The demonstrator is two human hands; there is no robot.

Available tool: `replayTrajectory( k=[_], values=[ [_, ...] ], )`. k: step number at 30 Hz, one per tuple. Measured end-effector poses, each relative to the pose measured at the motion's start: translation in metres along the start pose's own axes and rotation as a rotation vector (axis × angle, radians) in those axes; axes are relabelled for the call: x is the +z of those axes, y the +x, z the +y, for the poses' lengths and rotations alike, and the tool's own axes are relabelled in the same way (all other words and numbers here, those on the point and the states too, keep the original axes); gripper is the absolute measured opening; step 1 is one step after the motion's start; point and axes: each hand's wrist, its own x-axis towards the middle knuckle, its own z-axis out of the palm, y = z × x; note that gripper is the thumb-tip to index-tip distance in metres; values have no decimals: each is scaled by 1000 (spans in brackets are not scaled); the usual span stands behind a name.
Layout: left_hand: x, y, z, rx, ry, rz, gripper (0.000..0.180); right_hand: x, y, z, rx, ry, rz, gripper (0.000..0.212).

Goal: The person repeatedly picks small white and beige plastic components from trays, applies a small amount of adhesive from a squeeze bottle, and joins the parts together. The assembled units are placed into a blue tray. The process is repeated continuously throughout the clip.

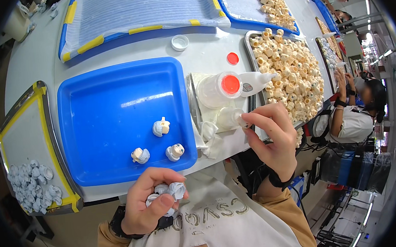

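My left hand [155, 202] is curled around several pale blue, petal-shaped pieces [177, 190], held above my lap in front of the blue tray. My right hand [272, 139] pinches at the mouth of a small translucent jar [228, 118]. A small pale thing with a dark mark shows at those fingertips, mostly hidden, and I cannot tell its kind. Inside the blue tray [116, 69] lie three small cream doll heads with pale blue hair parts on them, one of them a doll head [161, 127] farther back than the others.
A clear jar [210, 91] with a red top and a white squeeze bottle [252, 83] stand behind the small jar. A metal tray [250, 44] heaped with cream heads [291, 71] is at right. More blue pieces [32, 185] lie on a yellow-taped board at left. Co-workers sit at far right.
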Motion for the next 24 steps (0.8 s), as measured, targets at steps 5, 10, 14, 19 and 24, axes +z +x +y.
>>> replayTrajectory(
  k=[5, 10, 14, 19, 24],
  values=[
    [2, 3, 0, 30, -2, -10, 42, 1, -2, 0, -3, -5, 30, 35],
    [-1, 6, -5, 98, 55, -7, 44, 5, -6, 0, 18, 66, 156, 36],
    [8, 12, 0, 76, 3, 53, 41, 8, -6, -19, -67, 312, 200, 34],
    [13, 17, 1, 64, -92, 49, 37, 27, -2, -47, -283, 642, 123, 39],
    [13, 16, 1, 32, -96, 69, 34, 27, 5, -56, -269, 544, 22, 39]
  ],
)
